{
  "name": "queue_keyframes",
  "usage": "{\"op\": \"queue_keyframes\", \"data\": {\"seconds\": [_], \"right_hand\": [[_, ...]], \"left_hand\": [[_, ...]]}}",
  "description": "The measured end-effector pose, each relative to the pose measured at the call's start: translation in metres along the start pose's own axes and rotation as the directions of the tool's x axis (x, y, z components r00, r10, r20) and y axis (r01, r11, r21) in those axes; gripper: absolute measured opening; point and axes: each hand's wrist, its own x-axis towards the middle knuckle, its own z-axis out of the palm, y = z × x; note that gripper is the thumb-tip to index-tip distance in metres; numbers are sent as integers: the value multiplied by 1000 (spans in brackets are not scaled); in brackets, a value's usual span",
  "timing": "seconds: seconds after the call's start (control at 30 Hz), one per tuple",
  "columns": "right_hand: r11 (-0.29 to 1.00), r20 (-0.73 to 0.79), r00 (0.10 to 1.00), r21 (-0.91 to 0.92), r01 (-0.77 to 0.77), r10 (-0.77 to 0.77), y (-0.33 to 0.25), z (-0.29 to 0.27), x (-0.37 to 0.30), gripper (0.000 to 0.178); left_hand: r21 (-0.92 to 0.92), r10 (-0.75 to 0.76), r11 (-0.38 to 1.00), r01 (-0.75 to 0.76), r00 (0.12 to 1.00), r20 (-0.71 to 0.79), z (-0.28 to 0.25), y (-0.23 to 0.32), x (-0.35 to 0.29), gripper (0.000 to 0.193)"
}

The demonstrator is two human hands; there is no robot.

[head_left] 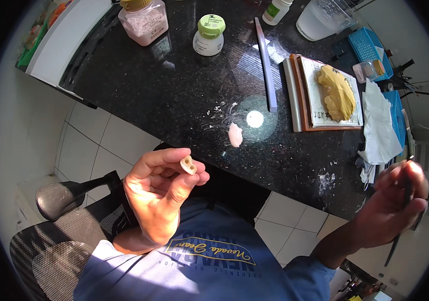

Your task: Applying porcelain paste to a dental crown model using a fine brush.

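Observation:
My left hand (157, 193) pinches a small cream-coloured dental bridge (188, 165) between thumb and fingertips, above the counter's front edge. Two hollows show in its upturned face. Off to the right, my right hand (392, 205) is closed around a slim dark-handled tool (392, 251). Its shaft runs down below the hand; a small pale tip shows just above the fingers, too small to make out. Between the hands, a pinkish-white lump (235, 135) lies on the black speckled counter (164, 95).
A purple-grey knife-like tool (266, 65) lies beyond the lump. Right of it, a yellow putty mass (337, 93) rests on a stacked pad (300, 95). Farther back stand a pink powder jar (144, 22), a green-capped jar (209, 36) and a clear tub (320, 20). White tissue (377, 125) hangs over the right edge.

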Motion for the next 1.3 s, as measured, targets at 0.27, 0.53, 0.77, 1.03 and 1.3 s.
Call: {"op": "queue_keyframes", "data": {"seconds": [0.27,0.53,0.77,1.03,1.3], "right_hand": [[976,432,900,165,-146,61,-8,81,-30,33],[960,359,917,143,-239,175,-8,89,-37,26],[984,460,877,31,-174,140,-10,89,-33,23],[970,419,890,74,-231,180,-11,89,-34,28],[993,442,892,12,-114,97,-8,93,-32,25]], "left_hand": [[44,-2,999,0,999,43,1,-6,4,28],[-24,-36,999,37,998,48,4,-6,5,32],[-2,-69,998,70,996,52,4,-2,4,32],[17,-78,997,77,995,59,3,-1,6,31],[0,-79,997,79,994,70,4,-1,6,31]]}}
